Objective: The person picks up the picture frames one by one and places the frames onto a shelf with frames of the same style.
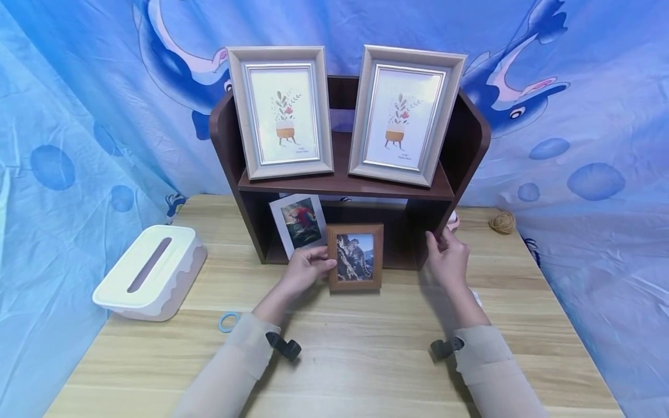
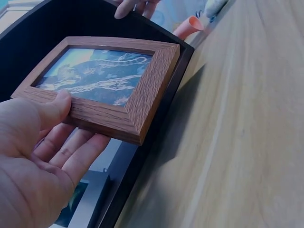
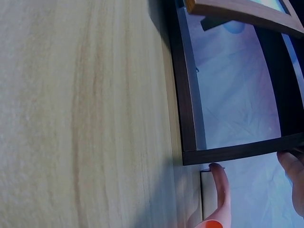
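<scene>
My left hand point(image 1: 305, 270) pinches the left edge of a small brown wooden photo frame point(image 1: 356, 258), thumb on the front and the other fingers curled behind and beneath it. The frame shows a spotted big cat on rocks and is held at the open front of a dark brown shelf unit point(image 1: 342, 186), before its lower compartment; I cannot tell whether its bottom edge touches anything.

My right hand point(image 1: 450, 258) grips the front edge of the unit's right side panel, thumb and fingers closed around the board.

Inside the lower compartment, at the left, a white frame point(image 1: 277, 217) with a red parrot picture stands tilted, just beside the wooden one. On the upper shelf are two larger pale frames, one left point(image 1: 284, 119) and one right point(image 1: 407, 119), each showing a potted plant.

On the wood-grain table point(image 1: 355, 360), a white tissue box point(image 1: 151, 261) and a blue ring point(image 1: 222, 325) lie to the left; a ball of twine point(image 1: 503, 223) sits at the far right.
</scene>
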{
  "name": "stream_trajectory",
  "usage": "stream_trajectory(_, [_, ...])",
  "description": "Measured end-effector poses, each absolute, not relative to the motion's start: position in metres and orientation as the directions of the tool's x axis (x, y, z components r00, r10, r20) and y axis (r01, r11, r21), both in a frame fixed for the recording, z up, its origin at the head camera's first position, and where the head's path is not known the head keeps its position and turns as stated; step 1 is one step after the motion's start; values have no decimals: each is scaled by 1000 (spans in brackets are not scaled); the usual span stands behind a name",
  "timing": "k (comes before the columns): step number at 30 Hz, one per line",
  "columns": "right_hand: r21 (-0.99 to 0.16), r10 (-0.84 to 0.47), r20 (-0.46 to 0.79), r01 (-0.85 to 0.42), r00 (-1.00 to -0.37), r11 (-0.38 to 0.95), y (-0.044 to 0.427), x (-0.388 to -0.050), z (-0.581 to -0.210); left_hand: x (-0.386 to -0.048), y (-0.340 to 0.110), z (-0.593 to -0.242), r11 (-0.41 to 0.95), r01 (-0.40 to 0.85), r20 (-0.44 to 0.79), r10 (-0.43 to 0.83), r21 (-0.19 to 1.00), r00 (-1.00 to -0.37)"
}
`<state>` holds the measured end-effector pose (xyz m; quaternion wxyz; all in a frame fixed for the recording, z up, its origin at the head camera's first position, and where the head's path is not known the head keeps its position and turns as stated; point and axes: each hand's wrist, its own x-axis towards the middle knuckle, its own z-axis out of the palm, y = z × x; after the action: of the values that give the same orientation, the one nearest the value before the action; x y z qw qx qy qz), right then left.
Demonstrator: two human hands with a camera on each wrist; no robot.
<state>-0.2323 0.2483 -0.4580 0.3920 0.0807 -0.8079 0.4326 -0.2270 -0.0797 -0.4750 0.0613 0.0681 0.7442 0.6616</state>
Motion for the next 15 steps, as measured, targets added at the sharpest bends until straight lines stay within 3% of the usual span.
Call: stream_trajectory(15, [-628,188,697,-464,-692,625,250,-231,-457,-257,-45,-469,62,54,41,191,997,-981])
